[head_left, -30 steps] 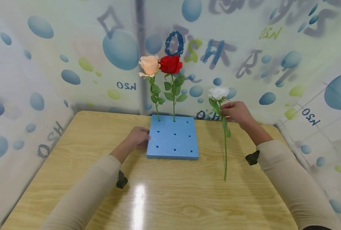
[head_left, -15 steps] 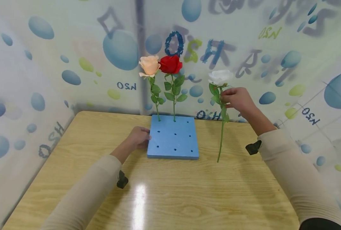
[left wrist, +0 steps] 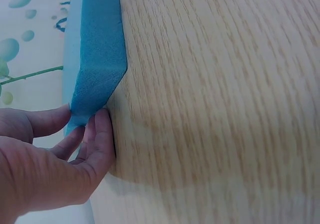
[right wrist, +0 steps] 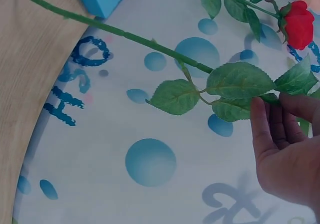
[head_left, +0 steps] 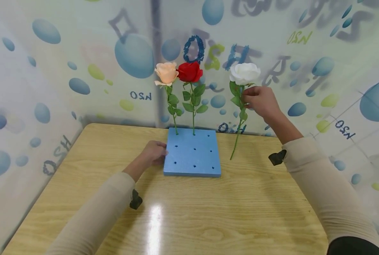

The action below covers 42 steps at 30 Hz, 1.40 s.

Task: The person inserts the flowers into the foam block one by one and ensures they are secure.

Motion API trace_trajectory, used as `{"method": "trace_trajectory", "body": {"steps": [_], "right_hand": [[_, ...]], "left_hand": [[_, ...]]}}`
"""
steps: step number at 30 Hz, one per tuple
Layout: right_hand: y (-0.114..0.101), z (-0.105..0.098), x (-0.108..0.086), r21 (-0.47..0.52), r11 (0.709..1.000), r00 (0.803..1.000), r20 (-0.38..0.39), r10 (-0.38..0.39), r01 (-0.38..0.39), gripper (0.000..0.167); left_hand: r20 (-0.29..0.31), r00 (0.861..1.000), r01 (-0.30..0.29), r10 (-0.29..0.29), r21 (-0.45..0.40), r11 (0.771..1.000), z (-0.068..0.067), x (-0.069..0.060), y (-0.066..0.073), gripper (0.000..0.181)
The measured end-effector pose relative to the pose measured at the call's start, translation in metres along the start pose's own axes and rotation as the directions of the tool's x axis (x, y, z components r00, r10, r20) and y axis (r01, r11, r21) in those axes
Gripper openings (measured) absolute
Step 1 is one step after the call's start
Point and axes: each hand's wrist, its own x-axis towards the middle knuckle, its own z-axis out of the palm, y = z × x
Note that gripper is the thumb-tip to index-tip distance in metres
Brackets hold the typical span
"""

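Note:
A blue foam board [head_left: 186, 156] with rows of small holes lies on the table. My left hand [head_left: 155, 153] holds its left edge, thumb on top and fingers against the side, as the left wrist view of the hand [left wrist: 60, 159] shows. An artificial peach rose [head_left: 166, 73] and a red rose [head_left: 190, 72] stand upright in the board's back holes. To the right, my right hand [head_left: 262, 101] pinches a white rose [head_left: 245, 73] by its upper stem among the leaves. The stem [right wrist: 125, 35] slants, its lower end apart from the board; the fingertips are partly behind leaves.
The wooden table [head_left: 183, 209] reaches back to a patterned wall curtain [head_left: 119, 102] close behind the board. Side walls [head_left: 368, 141] with similar print stand to the left and right.
My right hand has lifted the white rose and brought it slightly left; the stem's lower end has swung up and left towards the board. My left hand and the board stay put.

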Motion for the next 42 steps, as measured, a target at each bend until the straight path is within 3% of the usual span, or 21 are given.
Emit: {"method": "trace_trajectory", "body": {"steps": [17, 30, 42], "right_hand": [[-0.029, 0.011, 0.019, 0.036, 0.997, 0.986, -0.157, -0.064, 0.071, 0.040], [-0.045, 0.030, 0.034, 0.105, 0.986, 0.979, -0.168, -0.110, 0.129, 0.034], [-0.053, 0.045, 0.046, 0.075, 0.991, 0.985, -0.138, -0.100, 0.111, 0.033]], "left_hand": [[0.023, 1.000, -0.002, 0.002, 0.010, 1.000, -0.002, 0.001, -0.001, 0.049], [0.020, 1.000, -0.010, 0.010, 0.014, 1.000, -0.001, -0.001, -0.001, 0.048], [0.019, 0.999, -0.037, 0.036, 0.024, 0.999, -0.003, 0.001, -0.002, 0.047]]}}
